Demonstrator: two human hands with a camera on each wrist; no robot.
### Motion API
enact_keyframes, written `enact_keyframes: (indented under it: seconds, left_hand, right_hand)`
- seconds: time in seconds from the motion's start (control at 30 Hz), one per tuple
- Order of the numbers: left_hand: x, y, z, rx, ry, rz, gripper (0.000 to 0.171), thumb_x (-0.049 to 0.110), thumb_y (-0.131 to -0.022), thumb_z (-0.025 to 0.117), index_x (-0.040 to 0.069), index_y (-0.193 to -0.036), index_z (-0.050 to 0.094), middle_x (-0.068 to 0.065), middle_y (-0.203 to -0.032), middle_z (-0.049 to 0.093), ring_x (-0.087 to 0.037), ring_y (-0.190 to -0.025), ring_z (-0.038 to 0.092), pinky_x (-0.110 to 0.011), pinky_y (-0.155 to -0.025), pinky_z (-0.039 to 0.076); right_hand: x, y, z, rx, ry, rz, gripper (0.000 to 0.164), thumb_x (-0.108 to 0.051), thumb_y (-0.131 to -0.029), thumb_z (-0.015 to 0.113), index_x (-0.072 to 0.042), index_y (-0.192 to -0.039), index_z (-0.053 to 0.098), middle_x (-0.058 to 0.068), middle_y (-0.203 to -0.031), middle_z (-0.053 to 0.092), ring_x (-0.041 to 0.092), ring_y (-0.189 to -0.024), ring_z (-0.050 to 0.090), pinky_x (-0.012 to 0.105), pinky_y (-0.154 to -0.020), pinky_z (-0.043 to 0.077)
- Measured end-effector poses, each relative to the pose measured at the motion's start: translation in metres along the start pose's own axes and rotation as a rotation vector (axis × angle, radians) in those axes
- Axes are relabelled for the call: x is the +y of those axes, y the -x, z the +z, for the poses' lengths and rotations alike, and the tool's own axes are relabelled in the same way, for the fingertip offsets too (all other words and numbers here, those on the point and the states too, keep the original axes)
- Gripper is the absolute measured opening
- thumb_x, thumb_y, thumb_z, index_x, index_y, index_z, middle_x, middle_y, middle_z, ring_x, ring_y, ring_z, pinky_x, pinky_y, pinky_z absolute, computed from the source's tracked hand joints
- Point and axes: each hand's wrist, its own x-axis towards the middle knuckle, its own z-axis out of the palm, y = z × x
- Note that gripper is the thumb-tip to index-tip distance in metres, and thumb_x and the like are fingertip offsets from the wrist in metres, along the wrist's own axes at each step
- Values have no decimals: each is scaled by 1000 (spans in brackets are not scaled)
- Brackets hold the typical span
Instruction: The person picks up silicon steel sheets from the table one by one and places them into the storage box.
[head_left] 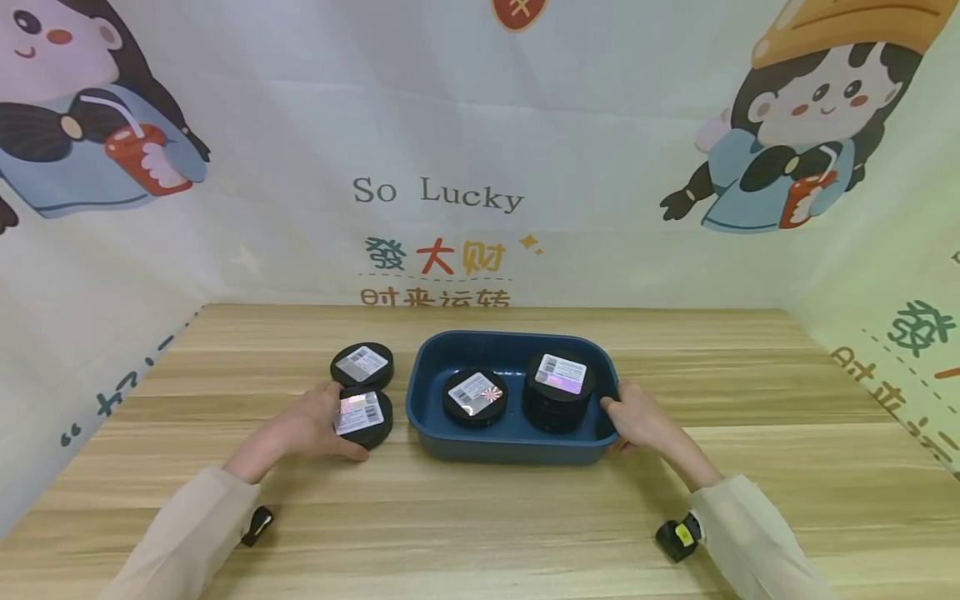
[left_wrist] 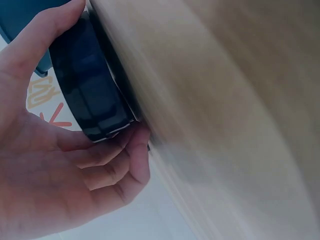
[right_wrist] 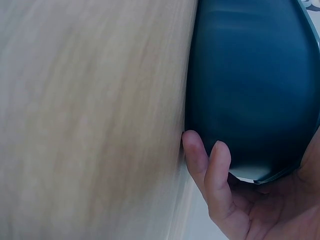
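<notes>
My left hand (head_left: 307,422) grips a flat, round black container (head_left: 363,421) with a white label, left of the blue tub (head_left: 510,452). In the left wrist view, thumb and fingers curl around the side of this container (left_wrist: 87,75), close to the tabletop. Touching it from behind is a second black container (head_left: 362,365). At the tub's right end, my right hand (head_left: 637,415) holds the rim, thumb inside and fingers against the outer wall (right_wrist: 255,75). Inside the tub lie one black container (head_left: 475,397) and, to its right, a stack of them (head_left: 559,392).
The wooden table (head_left: 480,533) carries everything. Behind it hangs a pale printed cloth (head_left: 600,267) with lettering and cartoon figures, which also runs along both sides. A black wrist device (head_left: 678,537) sits below the right sleeve, another (head_left: 258,527) by the left.
</notes>
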Motion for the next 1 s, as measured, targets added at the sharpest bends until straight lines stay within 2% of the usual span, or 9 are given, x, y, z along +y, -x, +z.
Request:
enact_keyframes:
  seconds: [0.27,0.5,0.77,1.0]
  left_hand:
    - [-4,5,-4,40,73,47,91,28,-53,82,-19,-116,36,-25,-96,56,-34,-88,55,-47,-78,43]
    - [-10,3,-6,103,112,86,90,27,-53,82,-16,-118,38,-25,-97,57,-33,-87,56,-47,-78,43]
    - [-9,5,-8,155,127,57,90,32,-56,81,-15,-119,38,-30,-102,55,-37,-90,55,-49,-76,43]
    - [-9,9,-10,229,183,22,90,31,-57,81,-11,-123,35,-31,-107,52,-40,-94,53,-51,-78,41]
  right_hand:
    - [-1,0,0,1,-5,7,18,-6,-86,36,9,-88,44,19,-64,56,19,-43,58,30,-41,47]
    - [-1,1,1,8,-9,11,18,-6,-86,36,9,-88,44,20,-65,56,20,-43,58,30,-41,47]
    - [1,0,0,6,5,-11,18,-6,-85,35,9,-88,45,18,-64,56,19,-43,58,30,-41,47]
    - [0,1,0,7,6,-9,17,-6,-86,36,9,-88,44,18,-65,56,19,-43,58,30,-41,47]
